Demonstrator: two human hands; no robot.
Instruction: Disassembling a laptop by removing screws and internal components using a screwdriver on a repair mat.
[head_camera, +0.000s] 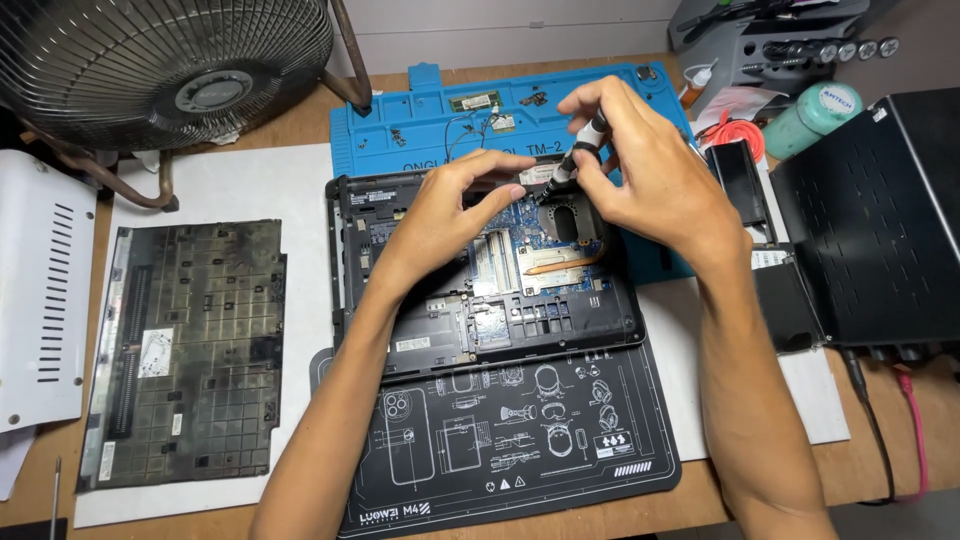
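Observation:
An opened laptop base (480, 320) lies on a black work mat (520, 450), its blue circuit board, copper heat pipe and round fan (572, 222) exposed. My right hand (650, 170) grips a black and silver screwdriver (578, 158), tip down on the board just left of the fan. My left hand (450, 205) rests on the laptop's upper edge, with its fingers curled beside the screwdriver tip.
The laptop's removed bottom cover (190, 350) lies at left on a white sheet. A blue repair mat (430, 120) with small parts is behind the laptop. A fan (170, 60) stands back left, a black metal case (880, 220) at right, a green bottle (815, 115) back right.

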